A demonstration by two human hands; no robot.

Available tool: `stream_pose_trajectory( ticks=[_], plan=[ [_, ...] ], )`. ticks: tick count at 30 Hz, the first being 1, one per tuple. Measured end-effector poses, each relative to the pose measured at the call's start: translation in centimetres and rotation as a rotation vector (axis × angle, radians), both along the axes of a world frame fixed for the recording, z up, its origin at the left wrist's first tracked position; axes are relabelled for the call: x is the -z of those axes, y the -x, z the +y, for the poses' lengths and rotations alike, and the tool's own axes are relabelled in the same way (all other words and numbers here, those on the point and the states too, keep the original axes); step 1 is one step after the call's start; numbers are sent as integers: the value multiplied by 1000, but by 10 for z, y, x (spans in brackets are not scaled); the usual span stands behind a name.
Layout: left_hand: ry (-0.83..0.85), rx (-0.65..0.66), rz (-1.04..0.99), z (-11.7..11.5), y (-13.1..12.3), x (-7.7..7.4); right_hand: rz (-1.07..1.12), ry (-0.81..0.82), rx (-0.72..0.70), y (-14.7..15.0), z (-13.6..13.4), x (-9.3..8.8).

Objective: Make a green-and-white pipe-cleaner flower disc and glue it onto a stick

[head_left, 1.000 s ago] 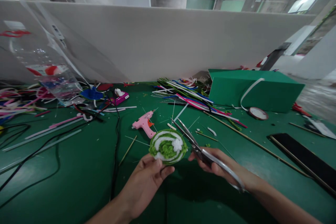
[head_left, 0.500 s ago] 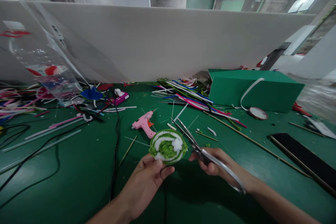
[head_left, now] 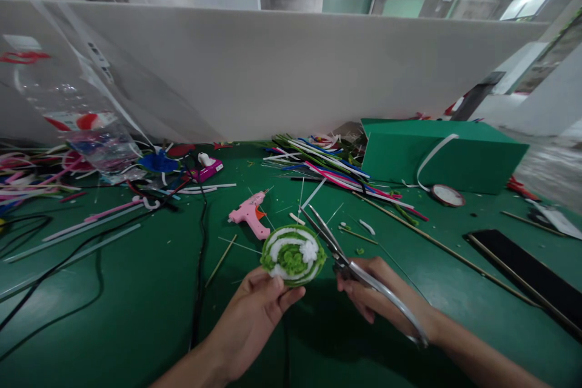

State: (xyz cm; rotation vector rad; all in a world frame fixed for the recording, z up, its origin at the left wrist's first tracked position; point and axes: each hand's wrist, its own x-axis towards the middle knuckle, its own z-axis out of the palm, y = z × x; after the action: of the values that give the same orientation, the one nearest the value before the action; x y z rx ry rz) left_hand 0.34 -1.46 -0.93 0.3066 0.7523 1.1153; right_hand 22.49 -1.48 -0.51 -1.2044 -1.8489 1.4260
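Between the thumb and fingers of my left hand (head_left: 261,309) is a round green-and-white fuzzy disc (head_left: 291,259), coiled in a spiral with a white tuft on its right side. My right hand (head_left: 377,291) grips metal scissors (head_left: 341,254). Their blades are slightly parted and point up and left, close by the disc's right edge; whether they touch it I cannot tell. Behind the disc, a pink glue gun (head_left: 250,215) lies on the green table (head_left: 150,315).
Several coloured pipe cleaners (head_left: 322,163) are heaped at the back. A green box (head_left: 441,154) stands right of them, a clear plastic bottle (head_left: 68,103) at left. A black cable (head_left: 199,279) runs down the table, and a black strip (head_left: 522,273) lies at right.
The disc and my left hand have shifted very slightly right. My right hand's fingers have changed position on the scissors, and the handles sit a little lower.
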Motion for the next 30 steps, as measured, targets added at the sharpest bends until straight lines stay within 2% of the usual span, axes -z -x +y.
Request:
stream_pose_trajectory(
  ticks=[6,15,22,26,30],
  plan=[
    [-6,-7,1,0,-1,2,34,-5,31,2,-3,7],
    [-4,-18,-1,0,-1,1,32,2,96,8,-5,7],
    [-17,2,14,0,0,2,-1,98,278,8,2,8],
    [-33,19,40,0,1,3,196,57,356,-2,10,12],
    [-44,133,172,-3,-1,1,454,12,317,-6,15,16]
  ],
)
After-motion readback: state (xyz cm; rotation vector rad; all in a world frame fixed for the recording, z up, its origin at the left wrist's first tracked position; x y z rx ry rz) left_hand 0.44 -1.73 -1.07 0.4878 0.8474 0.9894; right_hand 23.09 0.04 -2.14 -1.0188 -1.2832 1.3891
